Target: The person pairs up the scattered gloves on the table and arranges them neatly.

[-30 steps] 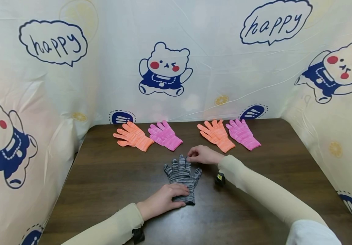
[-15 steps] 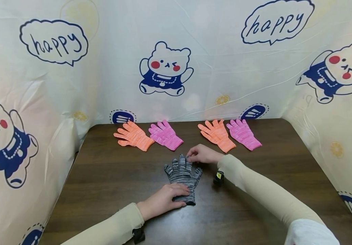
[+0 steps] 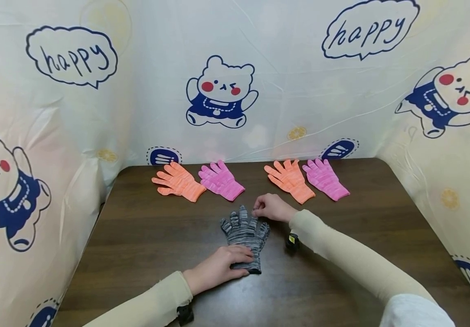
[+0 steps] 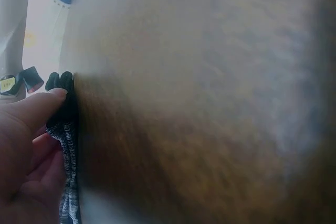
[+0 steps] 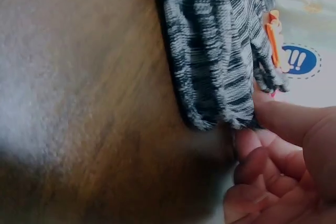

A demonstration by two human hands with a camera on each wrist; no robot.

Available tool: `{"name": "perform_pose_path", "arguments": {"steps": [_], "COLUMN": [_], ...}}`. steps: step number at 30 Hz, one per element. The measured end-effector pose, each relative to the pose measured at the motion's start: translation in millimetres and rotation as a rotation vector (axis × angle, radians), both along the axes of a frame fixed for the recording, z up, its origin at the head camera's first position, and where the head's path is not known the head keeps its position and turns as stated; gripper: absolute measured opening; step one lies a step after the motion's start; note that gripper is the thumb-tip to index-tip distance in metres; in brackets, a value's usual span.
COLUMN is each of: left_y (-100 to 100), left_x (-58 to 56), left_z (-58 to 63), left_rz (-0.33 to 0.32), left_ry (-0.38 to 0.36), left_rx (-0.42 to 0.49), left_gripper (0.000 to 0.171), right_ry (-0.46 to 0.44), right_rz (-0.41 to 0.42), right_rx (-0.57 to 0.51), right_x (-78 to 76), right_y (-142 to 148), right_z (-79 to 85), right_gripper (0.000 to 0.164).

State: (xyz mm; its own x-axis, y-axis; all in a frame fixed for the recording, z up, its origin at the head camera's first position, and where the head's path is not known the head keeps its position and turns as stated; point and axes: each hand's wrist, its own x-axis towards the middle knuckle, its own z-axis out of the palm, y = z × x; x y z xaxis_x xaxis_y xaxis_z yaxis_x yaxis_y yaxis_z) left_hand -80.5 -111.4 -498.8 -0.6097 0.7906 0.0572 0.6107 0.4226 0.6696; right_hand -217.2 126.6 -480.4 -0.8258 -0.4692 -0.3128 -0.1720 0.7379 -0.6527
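Note:
A grey-and-black knitted glove (image 3: 244,236) lies flat on the brown table, its fingers pointing away from me. My left hand (image 3: 222,265) rests on its cuff end with the fingers laid across the knit; in the left wrist view the thumb (image 4: 50,100) is at the dark cuff edge. At the far end, my right hand (image 3: 273,207) pinches the tip of one glove finger. Seen from the right wrist, the thumb (image 5: 286,119) is against that tip and the other fingers are curled below it.
Along the table's back edge lie an orange glove (image 3: 179,182) and a pink glove (image 3: 221,180) on the left, then another orange glove (image 3: 289,181) and pink glove (image 3: 326,180) on the right. A printed cloth (image 3: 145,113) hangs around the table (image 3: 136,254).
My right hand has shifted slightly to the right and toward me at the glove's fingertip. The glove's fingers have moved a little; my left hand stays on the cuff end.

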Motion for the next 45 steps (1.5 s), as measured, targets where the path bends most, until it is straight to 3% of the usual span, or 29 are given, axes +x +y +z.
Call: {"name": "perform_pose_path", "arguments": {"steps": [6, 13, 19, 24, 32, 33, 42, 45], "left_y": [1, 3, 6, 7, 11, 11, 12, 12], "left_x": [1.4, 4.9, 6.6, 6.6, 9.2, 9.7, 9.8, 9.4], "left_z": [-3.3, 1.1, 2.3, 1.5, 0.0, 0.1, -0.2, -0.1], "left_rz": [0.002, 0.011, 0.028, 0.035, 0.037, 0.036, 0.025, 0.022], "left_ry": [0.004, 0.013, 0.02, 0.051, 0.195, 0.2, 0.235, 0.24], "left_rx": [0.006, -0.036, -0.035, -0.026, 0.013, 0.015, 0.063, 0.066], "left_gripper": [0.029, 0.027, 0.017, 0.014, 0.01, 0.01, 0.005, 0.006], "right_ry": [-0.033, -0.087, -0.089, -0.175, -0.227, -0.21, -0.241, -0.229], "right_rz": [0.057, 0.144, 0.115, 0.08, 0.184, 0.199, 0.143, 0.16], "right_rx": [0.055, 0.085, -0.004, -0.072, -0.054, -0.059, -0.075, -0.062], "right_x": [9.8, 24.4, 31.8, 33.5, 27.7, 26.7, 32.7, 24.4], "right_y": [10, 20, 24, 25, 33, 34, 31, 37], "right_z": [12.8, 16.2, 17.1, 20.9, -2.6, -8.1, 5.1, -12.6], "right_gripper": [0.027, 0.014, 0.008, 0.006, 0.031, 0.032, 0.024, 0.028]}}
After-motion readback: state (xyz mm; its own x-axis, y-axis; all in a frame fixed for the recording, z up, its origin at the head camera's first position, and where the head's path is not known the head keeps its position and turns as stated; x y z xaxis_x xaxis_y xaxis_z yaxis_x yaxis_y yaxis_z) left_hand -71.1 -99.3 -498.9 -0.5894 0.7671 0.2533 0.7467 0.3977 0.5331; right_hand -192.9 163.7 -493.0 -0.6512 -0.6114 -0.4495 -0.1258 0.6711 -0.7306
